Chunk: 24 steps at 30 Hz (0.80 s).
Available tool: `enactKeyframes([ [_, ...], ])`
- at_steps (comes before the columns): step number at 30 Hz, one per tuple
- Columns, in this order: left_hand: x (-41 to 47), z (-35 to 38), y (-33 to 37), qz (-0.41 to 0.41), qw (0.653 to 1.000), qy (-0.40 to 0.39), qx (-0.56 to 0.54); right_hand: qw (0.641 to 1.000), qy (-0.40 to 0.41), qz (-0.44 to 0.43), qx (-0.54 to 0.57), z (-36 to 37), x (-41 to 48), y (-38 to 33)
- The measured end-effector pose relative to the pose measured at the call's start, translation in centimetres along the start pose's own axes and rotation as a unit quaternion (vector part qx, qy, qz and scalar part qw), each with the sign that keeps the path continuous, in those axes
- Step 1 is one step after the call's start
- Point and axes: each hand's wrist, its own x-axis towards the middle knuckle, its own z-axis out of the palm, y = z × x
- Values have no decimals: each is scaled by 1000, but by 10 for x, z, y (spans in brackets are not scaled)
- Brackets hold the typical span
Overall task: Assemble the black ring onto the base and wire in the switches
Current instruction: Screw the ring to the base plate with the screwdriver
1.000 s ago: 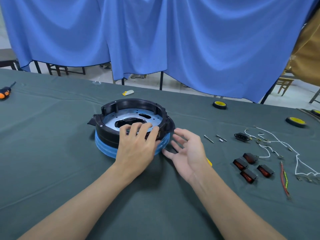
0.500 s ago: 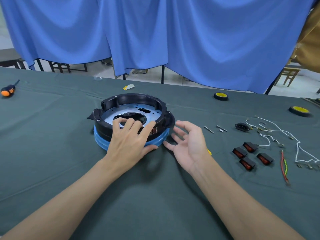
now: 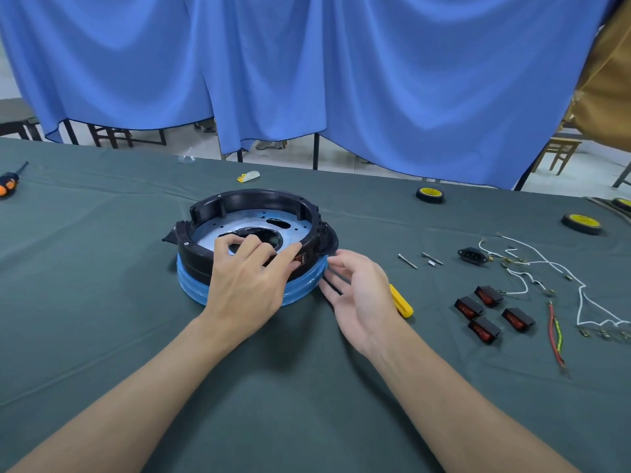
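- Nearest on the dark green cloth-covered desk [image 3: 307, 404], the left hand [image 3: 246, 288] curls its fingers over the near rim of the black plastic ring [image 3: 259, 199], with the thumb along the outer wall.
- Beside it, the right hand [image 3: 362, 295] lies loose and spread, its fingertips at the right edge of the round blue base [image 3: 191, 278], which carries the ring.
- A yellow tool handle [image 3: 401, 303] shows from under the right hand.
- Four black rocker switches [image 3: 468, 307] with red faces lie further right, well apart from the base.
- White wires [image 3: 579, 307] lie beyond them.
- Farthest back hangs a blue curtain [image 3: 341, 80].
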Motion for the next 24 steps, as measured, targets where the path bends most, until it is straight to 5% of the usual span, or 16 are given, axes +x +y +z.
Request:
enactKeyframes([
  [8, 2, -1, -2, -3, 1000, -21, 12, 991, 21, 42, -127, 6, 12, -11],
  [12, 18, -17, -6, -83, 978, -183, -61, 983, 57, 51, -167, 12, 17, -15],
  [14, 37, -26, -19, -132, 921, -339, -136, 980, 73, 47, -178, 13, 20, -11],
  [16, 51, -28, -36, -95, 880, -445, -135, 978, 78, 46, -188, 12, 21, -7],
  [21, 48, -31, -49, -36, 833, -532, -145, 977, 82, 44, -194, 10, 23, -2],
  [24, 45, -25, -47, -12, 839, -531, -120, 976, 83, 40, -198, 10, 21, 1],
])
